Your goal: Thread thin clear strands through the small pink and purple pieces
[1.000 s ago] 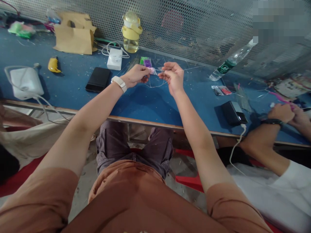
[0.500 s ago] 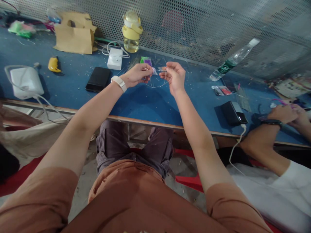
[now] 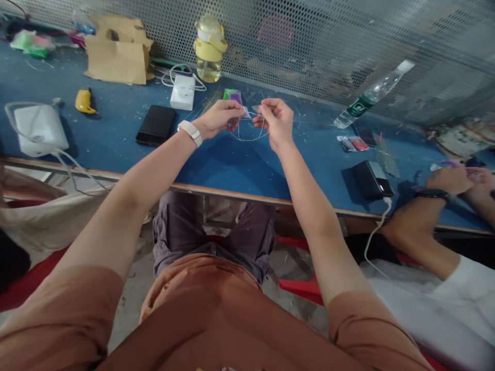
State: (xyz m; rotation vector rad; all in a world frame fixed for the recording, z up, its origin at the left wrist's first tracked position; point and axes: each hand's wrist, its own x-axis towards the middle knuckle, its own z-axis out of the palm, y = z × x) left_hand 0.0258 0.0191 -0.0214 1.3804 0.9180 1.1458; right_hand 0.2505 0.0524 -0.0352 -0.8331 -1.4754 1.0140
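Note:
A thin pale wire point(image 3: 251, 139) hangs in a loop between my two hands, above the blue table. My left hand point(image 3: 221, 118), with a white band at the wrist, pinches its left end beside a small whitish piece. My right hand point(image 3: 277, 122) has thumb and fingers pressed together on the wire's right part. Just behind my left hand lie small green and purple packets point(image 3: 234, 96). Fine clear strands are spread on the table behind both hands.
Left of my hands are a black case point(image 3: 156, 125), a white charger point(image 3: 183, 93) and a yellow cutter point(image 3: 84, 101). A yellow bottle point(image 3: 209, 51) stands behind. On the right are a clear bottle point(image 3: 363, 103), a black power bank point(image 3: 371, 180) and another person's hands.
My right hand has shifted very slightly left, and the wire loop between my hands has changed shape a little. My left hand stays nearly in place.

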